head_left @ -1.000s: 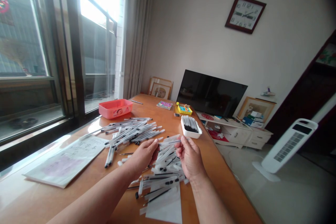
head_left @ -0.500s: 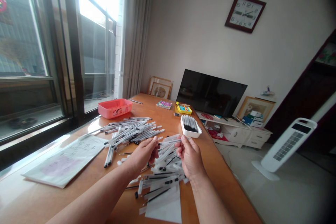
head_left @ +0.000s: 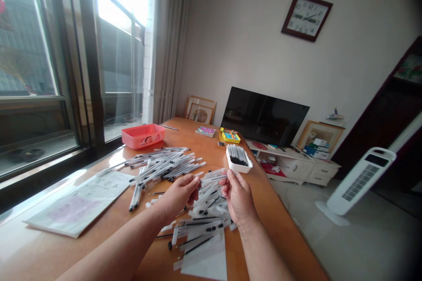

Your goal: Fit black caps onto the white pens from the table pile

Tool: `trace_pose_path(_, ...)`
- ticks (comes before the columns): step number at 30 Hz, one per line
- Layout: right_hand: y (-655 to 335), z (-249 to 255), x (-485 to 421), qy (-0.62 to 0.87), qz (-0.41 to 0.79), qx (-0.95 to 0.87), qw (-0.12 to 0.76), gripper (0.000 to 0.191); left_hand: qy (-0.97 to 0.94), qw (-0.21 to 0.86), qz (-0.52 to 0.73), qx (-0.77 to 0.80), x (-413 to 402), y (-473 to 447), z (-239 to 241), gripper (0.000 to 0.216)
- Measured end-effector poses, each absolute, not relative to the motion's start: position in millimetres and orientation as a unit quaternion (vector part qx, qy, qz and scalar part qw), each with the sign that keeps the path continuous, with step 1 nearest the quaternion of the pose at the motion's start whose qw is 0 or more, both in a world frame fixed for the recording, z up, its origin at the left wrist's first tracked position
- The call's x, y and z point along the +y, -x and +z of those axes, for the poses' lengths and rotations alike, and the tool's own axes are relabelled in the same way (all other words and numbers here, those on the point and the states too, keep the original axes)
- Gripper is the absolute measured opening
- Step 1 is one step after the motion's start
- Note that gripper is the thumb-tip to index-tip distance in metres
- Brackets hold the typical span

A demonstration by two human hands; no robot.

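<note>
Over the loose pen parts, my left hand (head_left: 184,191) is closed in a pinch, thumb against forefinger. My right hand (head_left: 238,191) pinches the right end of a whitish pen (head_left: 214,179) whose other end reaches my left fingertips. Below both hands spreads a heap of clear barrels, black refills and caps (head_left: 211,210), partly over a white sheet (head_left: 207,259). Beyond my left hand lies a pile of pens with black ends (head_left: 165,162). A white tray (head_left: 242,169) past my right hand holds a row of pens.
A pink basket (head_left: 141,137) stands at the table's left edge near the window. A writing booklet (head_left: 82,204) lies at left. Farther back are a small colourful book (head_left: 205,131) and a yellow box (head_left: 231,136). The table's right edge runs beside my right forearm.
The view has shifted very slightly. Both hands keep nearly the same pose with the pen between them, and the piles look unchanged.
</note>
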State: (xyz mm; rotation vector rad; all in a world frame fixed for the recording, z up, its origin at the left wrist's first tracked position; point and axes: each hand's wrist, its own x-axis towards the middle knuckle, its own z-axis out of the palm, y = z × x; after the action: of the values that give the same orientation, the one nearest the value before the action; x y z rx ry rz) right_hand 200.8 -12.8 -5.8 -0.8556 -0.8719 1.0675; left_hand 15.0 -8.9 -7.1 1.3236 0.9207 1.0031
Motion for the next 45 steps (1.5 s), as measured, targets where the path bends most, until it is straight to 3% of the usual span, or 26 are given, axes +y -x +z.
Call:
trace_pose_path(5,-200.6,-6.4,-11.7,0.384,0.474,-0.397,0.685,0.036,-0.547,0.577,0.420,0.438,-9.0,-15.5,-6.4,0.061)
trace_pose_path(10,-201.3,-7.4,-11.1,0.388,0.472,-0.391,0.689,0.036,-0.563,0.586,0.427,0.398,-10.1,-14.5,-3.8,0.052)
trace_pose_path(16,-200.7,-5.5,-12.8,0.385,0.477,-0.394,0.685,0.037,-0.552,0.582,0.404,0.439,-10.1,-14.2,-3.9,0.062)
trace_pose_path(21,-201.8,-6.7,-11.2,0.387,0.473,-0.396,0.685,0.038,-0.552,0.598,0.426,0.395,-9.2,-14.1,-4.4,0.052)
trace_pose_path(30,-207.7,-6.8,-10.1,0.407,0.461,-0.389,0.687,0.039,-0.559,0.563,0.402,0.457,-5.3,-11.2,-6.1,0.058)
trace_pose_path(36,-219.4,-6.9,-5.5,0.474,0.356,-0.400,0.699,0.047,-0.599,0.488,0.342,0.534,1.0,-1.8,-8.3,0.049)
trace_pose_path(45,-240.4,-9.1,0.0,0.512,0.236,-0.366,0.740,0.049,-0.664,0.184,0.277,0.670,28.5,35.8,-18.4,0.020)
